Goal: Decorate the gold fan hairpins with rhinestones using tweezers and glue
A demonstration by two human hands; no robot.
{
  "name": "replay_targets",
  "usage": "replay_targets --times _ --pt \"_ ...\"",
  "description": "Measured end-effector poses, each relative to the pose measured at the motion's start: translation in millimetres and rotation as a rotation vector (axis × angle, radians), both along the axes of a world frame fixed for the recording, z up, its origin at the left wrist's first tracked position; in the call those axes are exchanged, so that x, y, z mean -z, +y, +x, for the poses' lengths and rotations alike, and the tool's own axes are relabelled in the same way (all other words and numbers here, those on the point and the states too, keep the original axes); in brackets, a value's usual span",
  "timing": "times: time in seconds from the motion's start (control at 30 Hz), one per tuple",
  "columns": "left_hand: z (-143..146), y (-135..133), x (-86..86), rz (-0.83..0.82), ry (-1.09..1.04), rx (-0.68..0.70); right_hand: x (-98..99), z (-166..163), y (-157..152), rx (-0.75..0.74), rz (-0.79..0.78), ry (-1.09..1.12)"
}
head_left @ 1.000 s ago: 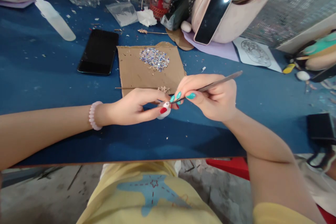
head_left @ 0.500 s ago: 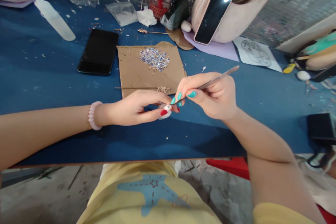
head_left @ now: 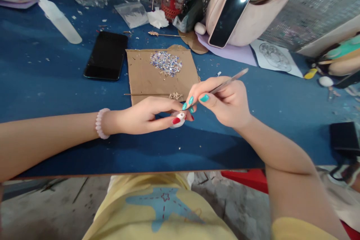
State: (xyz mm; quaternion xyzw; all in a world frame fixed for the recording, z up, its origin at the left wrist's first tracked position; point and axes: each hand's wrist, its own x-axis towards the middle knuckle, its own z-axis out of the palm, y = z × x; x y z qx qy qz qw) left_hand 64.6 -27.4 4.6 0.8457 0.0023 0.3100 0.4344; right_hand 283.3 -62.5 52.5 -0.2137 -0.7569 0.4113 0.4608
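Note:
My left hand point(head_left: 152, 115), with a pink bead bracelet point(head_left: 101, 123) at the wrist, pinches a small white rounded piece point(head_left: 180, 122) with a hole in its top. Its exact kind does not show. In my right hand point(head_left: 225, 101) a slim metal tool point(head_left: 235, 77) is held like a pen, its flat end pointing up right. The tool's dark tip is down by the white piece, near my left fingertips; contact cannot be made out. Just beyond lies a cardboard sheet point(head_left: 149, 78) with a heap of bluish sequin-like bits point(head_left: 166, 63) and a gold hairpin-like stick point(head_left: 176, 96).
A black phone point(head_left: 106, 55) lies left of the cardboard. Another phone point(head_left: 230, 17) leans on a pale pink bag point(head_left: 258, 18) at the back. Behind are a second gold stick point(head_left: 153, 33), a plastic bag point(head_left: 132, 15) and crumpled tissue point(head_left: 158, 18). A printed sheet point(head_left: 274, 58) lies right.
My right hand and the metal tool have shifted slightly left, and the tool's tip has come off the top of the white piece to just above it. My left hand has barely moved.

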Motion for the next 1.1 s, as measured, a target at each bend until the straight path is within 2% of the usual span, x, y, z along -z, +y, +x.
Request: replay_targets --times 0.2,0.67,0.87,1.1 --pt "-0.2 -2.4 -1.4 -0.002 -0.012 -0.025 5.2 4.6 3.8 0.009 -0.054 0.056" --pt "-2.1 -1.3 2.2 0.05 -0.008 -0.04 4.3 3.6 5.5 -0.13 -0.09 0.096" --pt "-2.1 -1.2 1.6 0.038 -0.014 -0.021 1.8 2.7 4.1 -0.099 -0.032 0.077" --pt "-1.2 -2.1 0.3 0.038 -0.015 -0.02 2.9 5.1 3.8 -0.078 -0.033 0.061"
